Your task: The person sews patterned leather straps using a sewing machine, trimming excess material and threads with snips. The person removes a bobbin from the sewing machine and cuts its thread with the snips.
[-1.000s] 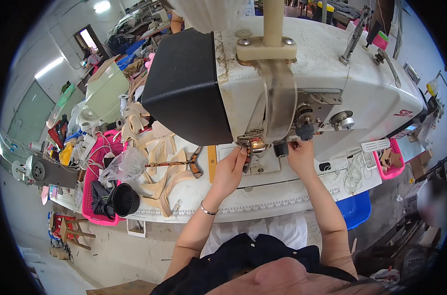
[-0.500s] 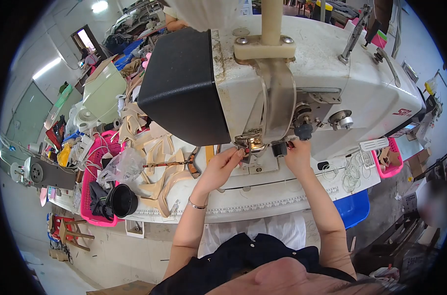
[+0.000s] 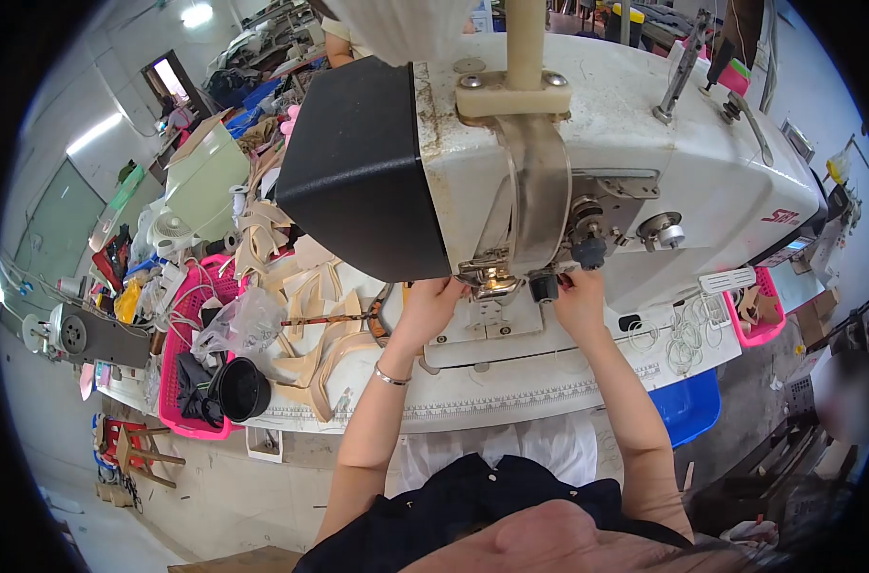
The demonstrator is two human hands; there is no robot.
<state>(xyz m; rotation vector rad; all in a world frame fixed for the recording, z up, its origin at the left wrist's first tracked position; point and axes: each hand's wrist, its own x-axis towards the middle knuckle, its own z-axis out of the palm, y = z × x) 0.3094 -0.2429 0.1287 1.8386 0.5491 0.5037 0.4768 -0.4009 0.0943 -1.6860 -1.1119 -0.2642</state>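
A large white sewing machine (image 3: 644, 124) with a black end cover (image 3: 353, 167) stands before me. My left hand (image 3: 430, 310) is closed just left of the presser foot area (image 3: 493, 279), its fingertips partly hidden behind the machine head. Whatever those fingers pinch is out of sight. My right hand (image 3: 579, 304) is closed to the right of the needle area, fingertips beside a small black knob (image 3: 543, 287). Anything it grips there is too small or hidden to name. Between both hands lies the metal needle plate (image 3: 496, 323).
Beige cut strips (image 3: 324, 368) and a patterned strap piece (image 3: 377, 320) lie left on the machine table. A pink basket (image 3: 178, 382) with a plastic bag and black cup (image 3: 240, 389) stands farther left. Loose thread (image 3: 683, 344), another pink basket (image 3: 761, 320) and a blue bin (image 3: 690, 406) are right.
My left hand has moved up and slightly left, its fingertips now going behind the machine head. My right hand stays nearly in place. The view has shifted slightly.
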